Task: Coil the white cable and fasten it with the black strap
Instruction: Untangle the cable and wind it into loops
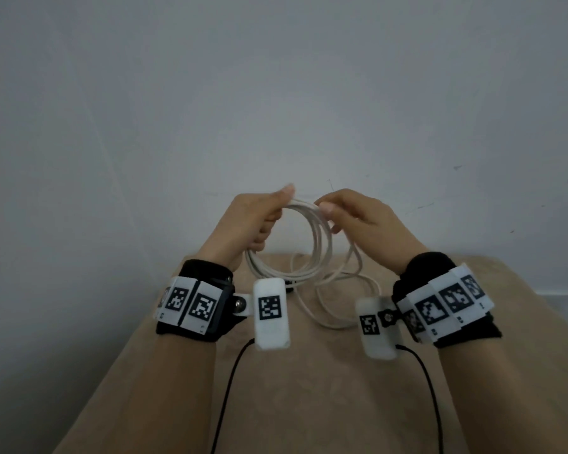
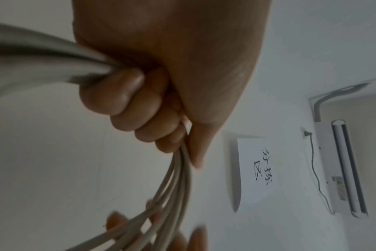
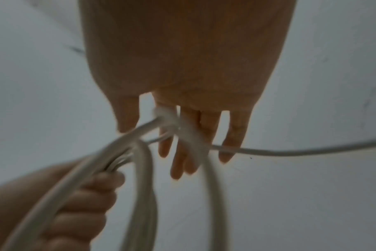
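At the centre of the head view, both hands are raised above a tan table (image 1: 309, 388) and hold a white cable (image 1: 318, 237) wound into several loops. The left hand (image 1: 253, 221) has its fingers (image 2: 127, 95) curled tightly round the bundled loops, with the thumb lying along the top of the bundle; the left wrist view confirms the closed grip, though the strands at the left edge of that frame are blurred by closeness. The right hand (image 1: 358, 217) meets the top of the coil just right of the left hand. In the right wrist view its fingers (image 3: 234, 135) point down and are mostly straight, with one strand running across them toward the right edge of the frame; whether thumb and forefinger pinch the cable there cannot be told, since the contact point is a white blur. The lower part of the coil hangs down to the table, and loose cable lies on the surface between the two wrists, partly hidden behind the white wrist-mounted units (image 1: 272, 312). A small dark object (image 1: 289, 283) shows beside the left unit, too hidden to identify. The cable ends are not discernible. Both forearms are cut off by the lower frame edge.
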{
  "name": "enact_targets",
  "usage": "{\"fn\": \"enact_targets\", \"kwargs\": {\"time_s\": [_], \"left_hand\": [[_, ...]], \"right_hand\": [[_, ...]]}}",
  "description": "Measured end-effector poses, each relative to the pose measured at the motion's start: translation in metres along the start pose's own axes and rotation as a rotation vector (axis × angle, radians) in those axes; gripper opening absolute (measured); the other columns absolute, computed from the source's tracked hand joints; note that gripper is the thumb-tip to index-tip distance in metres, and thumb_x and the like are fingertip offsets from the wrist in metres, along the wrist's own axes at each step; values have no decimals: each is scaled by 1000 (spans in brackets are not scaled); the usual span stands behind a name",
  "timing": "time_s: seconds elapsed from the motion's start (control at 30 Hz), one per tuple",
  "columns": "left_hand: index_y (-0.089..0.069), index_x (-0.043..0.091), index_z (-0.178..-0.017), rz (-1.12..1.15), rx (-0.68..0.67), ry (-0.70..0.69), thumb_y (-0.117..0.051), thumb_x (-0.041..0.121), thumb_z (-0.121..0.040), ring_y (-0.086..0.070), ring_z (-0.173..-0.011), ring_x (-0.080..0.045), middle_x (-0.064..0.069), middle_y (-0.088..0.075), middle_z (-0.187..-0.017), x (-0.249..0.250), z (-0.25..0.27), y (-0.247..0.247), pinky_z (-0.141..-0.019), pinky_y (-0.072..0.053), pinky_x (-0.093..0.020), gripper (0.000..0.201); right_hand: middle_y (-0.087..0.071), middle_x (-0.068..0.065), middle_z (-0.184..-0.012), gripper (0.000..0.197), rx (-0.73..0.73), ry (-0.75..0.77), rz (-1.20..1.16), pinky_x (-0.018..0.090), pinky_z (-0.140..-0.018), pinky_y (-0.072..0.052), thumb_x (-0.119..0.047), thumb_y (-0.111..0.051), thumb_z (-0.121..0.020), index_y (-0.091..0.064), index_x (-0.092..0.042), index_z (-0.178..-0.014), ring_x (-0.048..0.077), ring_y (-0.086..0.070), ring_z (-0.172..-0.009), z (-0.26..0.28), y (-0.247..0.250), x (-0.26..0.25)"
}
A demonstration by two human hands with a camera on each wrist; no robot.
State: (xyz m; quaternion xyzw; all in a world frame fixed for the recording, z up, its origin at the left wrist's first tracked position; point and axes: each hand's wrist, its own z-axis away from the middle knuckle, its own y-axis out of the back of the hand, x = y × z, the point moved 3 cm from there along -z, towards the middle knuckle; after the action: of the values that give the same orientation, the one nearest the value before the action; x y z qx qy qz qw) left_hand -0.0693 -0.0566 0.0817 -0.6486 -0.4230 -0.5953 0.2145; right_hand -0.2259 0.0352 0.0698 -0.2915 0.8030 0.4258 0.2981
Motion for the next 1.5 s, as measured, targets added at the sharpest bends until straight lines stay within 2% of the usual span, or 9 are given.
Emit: {"fn": "enact_targets", "kwargs": {"time_s": [0.23,0.4,0.53,0.67,0.8,0.9,1.07,1.3,1.5], "left_hand": [[-33,20,-50,94,158,19,-51,35,-95,-15,-36,-7,10,-24,-42,-3,-3,20,-38,-11,-18,50],[-34,19,-52,131,242,13,-51,34,-95,-16,-34,-6,10,-25,-41,-4,-3,23,-37,-12,-17,49],[-35,19,-54,175,314,3,-52,34,-94,-17,-36,-7,10,-25,-42,-4,-3,30,-36,-15,-17,46],[-35,19,-54,180,339,10,-52,33,-94,-17,-36,-7,10,-25,-41,-5,-3,30,-36,-15,-17,45],[-36,19,-56,178,357,21,-52,33,-93,-18,-36,-7,11,-26,-41,-6,-2,33,-36,-15,-18,43],[-36,19,-56,164,398,32,-52,33,-93,-19,-35,-6,11,-27,-40,-8,-1,43,-36,-15,-18,42],[-37,18,-56,190,419,63,-53,32,-92,-18,-34,-6,11,-27,-39,-15,-1,52,-36,-13,-18,43],[-35,18,-56,242,462,105,-52,31,-92,-16,-32,-6,12,-25,-37,-20,-3,59,-35,-11,-16,42],[-35,18,-56,254,447,118,-52,32,-93,-16,-33,-6,11,-25,-38,-21,-4,58,-35,-12,-16,42]], "right_hand": [[-71,-8,-98,30,-32,-125,-53,23,-86,-42,-7,-46,-95,-65,-30,-100,10,-62,-102,-1,12,29],[-68,-11,-94,7,28,-109,-8,20,-74,-48,-29,-63,-89,-66,-24,-92,6,-64,-85,-2,3,18],[-74,4,-83,38,-176,-219,-164,33,-77,-58,-47,-67,-79,-69,-9,-83,15,-71,-79,3,-8,7],[-76,2,-89,71,-293,-258,-237,32,-84,-57,-49,-72,-70,-61,13,-102,10,-71,-86,4,-28,4],[-72,0,-71,36,-250,-294,-359,35,-85,-55,-27,-75,-78,-56,2,-71,14,-71,-80,2,-34,6],[-57,2,-58,43,-99,-323,-415,39,-79,-54,-15,-79,-74,-39,-16,-57,17,-63,-63,0,-23,15],[-37,-2,-53,45,224,-281,-197,32,-61,-52,-13,-85,-66,-40,-16,-62,18,-44,-57,0,2,25],[-43,1,-70,39,166,-299,-347,34,-71,-50,-3,-81,-69,-44,-16,-73,19,-45,-65,-2,12,30],[-51,9,-78,10,199,-366,-717,23,-57,-55,1,-64,-85,-58,-5,-89,14,-53,-63,-2,4,28]]}}
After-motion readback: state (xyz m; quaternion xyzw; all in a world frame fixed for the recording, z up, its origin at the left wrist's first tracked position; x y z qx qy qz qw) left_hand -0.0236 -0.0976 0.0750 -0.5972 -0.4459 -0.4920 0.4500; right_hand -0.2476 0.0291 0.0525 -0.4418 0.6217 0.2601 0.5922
